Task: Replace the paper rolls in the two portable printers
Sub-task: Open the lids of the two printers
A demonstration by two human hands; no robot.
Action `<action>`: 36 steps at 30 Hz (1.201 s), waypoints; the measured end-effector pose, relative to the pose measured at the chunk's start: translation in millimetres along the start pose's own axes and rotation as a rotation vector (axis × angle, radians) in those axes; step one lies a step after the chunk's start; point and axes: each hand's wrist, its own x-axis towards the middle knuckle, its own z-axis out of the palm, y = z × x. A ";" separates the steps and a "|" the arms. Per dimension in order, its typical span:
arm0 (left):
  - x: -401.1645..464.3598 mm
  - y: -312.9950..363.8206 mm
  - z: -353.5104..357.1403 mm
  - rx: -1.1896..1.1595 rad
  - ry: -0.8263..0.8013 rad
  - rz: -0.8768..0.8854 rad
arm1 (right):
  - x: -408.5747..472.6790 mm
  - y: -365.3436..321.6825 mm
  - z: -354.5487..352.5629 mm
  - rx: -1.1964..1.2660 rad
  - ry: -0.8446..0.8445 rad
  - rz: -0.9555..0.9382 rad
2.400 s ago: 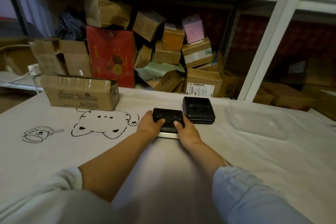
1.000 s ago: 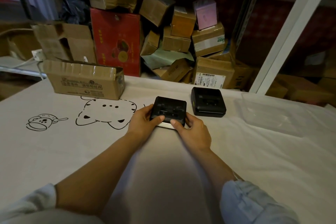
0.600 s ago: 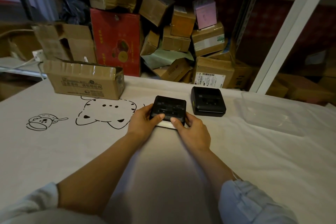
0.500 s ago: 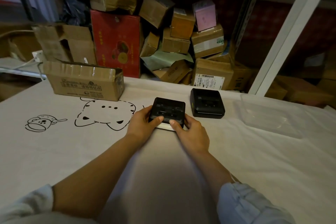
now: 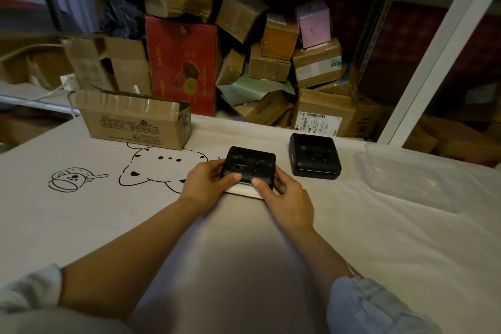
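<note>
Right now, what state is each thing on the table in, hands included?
Near printer: lid shut, gripped from both sides, white paper edge at its front.
Far printer: lid shut, untouched, flat on the table.
Left hand: grips the near printer, thumb on top.
Right hand: grips the near printer, thumb on top.
Cardboard box: lying on its side.
Clear plastic tray: looks empty.

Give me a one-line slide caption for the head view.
Both hands, left hand and right hand, grip the near printer; second printer sits untouched.
</note>
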 end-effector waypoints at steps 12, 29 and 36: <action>16.2 23.7 -13.4 0.622 -0.027 0.287 | 6.2 -18.3 -10.2 0.060 -0.061 0.071; 61.7 53.4 27.4 0.316 0.327 0.009 | 43.0 -1.4 -26.4 -0.145 0.328 0.122; 48.0 64.1 38.4 0.567 0.450 0.587 | 83.0 21.6 -43.6 -0.361 0.153 0.363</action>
